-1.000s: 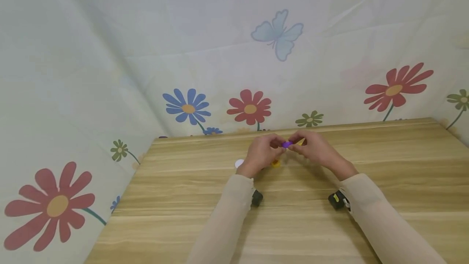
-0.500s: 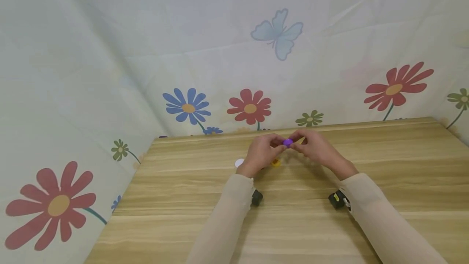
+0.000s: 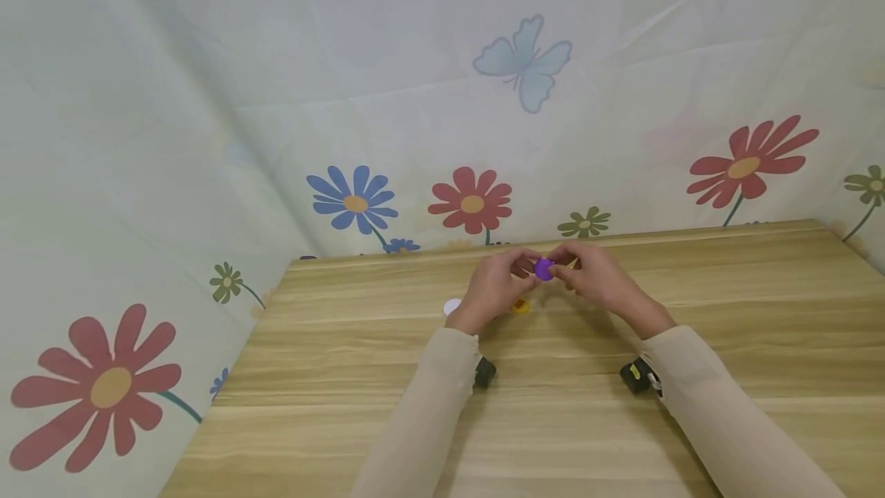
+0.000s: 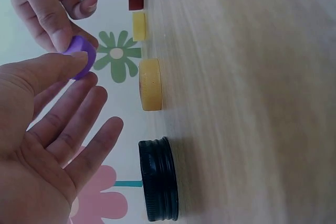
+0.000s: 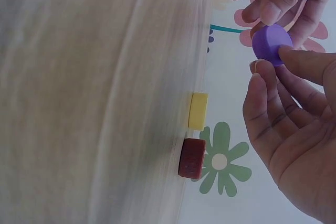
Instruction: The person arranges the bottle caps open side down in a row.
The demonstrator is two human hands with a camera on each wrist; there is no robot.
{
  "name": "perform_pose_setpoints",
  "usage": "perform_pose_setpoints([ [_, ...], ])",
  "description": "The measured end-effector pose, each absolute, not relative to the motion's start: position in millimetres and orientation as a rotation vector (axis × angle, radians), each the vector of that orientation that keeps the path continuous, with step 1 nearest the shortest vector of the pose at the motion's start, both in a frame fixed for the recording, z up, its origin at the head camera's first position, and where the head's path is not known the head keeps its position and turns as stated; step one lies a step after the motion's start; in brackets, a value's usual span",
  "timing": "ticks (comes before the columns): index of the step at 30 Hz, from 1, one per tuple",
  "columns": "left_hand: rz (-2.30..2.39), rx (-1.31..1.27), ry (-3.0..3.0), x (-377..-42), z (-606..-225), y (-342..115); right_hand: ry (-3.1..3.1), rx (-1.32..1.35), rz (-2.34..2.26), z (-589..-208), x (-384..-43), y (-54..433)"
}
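A purple bottle cap (image 3: 544, 269) is held above the table between both hands, its round face turned towards the head camera. My left hand (image 3: 492, 290) pinches it from the left with thumb and fingers; the other fingers are spread in the left wrist view. From the right, my right hand (image 3: 596, 279) also pinches the cap, its thumb on the purple side (image 5: 272, 43) in the right wrist view. Beneath the hands stands a yellow ribbed cap (image 4: 151, 85), with a larger black lid (image 4: 157, 179) nearby.
A pale yellow cap (image 5: 198, 111) and a dark red ribbed cap (image 5: 192, 158) stand side by side on the wooden table (image 3: 332, 375). The white round top (image 3: 452, 307) of something shows left of the left wrist. A flowered cloth (image 3: 415, 137) hangs behind the table.
The purple cap has tilted between the fingers, so more of its round face shows to the head camera. Both hands stay in nearly the same place.
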State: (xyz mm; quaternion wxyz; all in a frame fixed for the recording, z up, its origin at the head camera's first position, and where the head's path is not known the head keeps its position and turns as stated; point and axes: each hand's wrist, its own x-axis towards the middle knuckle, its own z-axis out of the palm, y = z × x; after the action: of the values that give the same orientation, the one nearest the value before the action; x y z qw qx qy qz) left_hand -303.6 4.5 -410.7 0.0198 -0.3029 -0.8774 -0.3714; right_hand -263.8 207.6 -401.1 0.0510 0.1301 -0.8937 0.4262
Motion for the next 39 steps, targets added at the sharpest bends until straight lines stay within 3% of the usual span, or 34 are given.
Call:
perform_pose_setpoints([
  [39, -1.007, -1.0, -2.742, -306.2, -410.2, 2.3, -2.756, 0.514, 1.202, -404.4, -263.7, 210.6],
])
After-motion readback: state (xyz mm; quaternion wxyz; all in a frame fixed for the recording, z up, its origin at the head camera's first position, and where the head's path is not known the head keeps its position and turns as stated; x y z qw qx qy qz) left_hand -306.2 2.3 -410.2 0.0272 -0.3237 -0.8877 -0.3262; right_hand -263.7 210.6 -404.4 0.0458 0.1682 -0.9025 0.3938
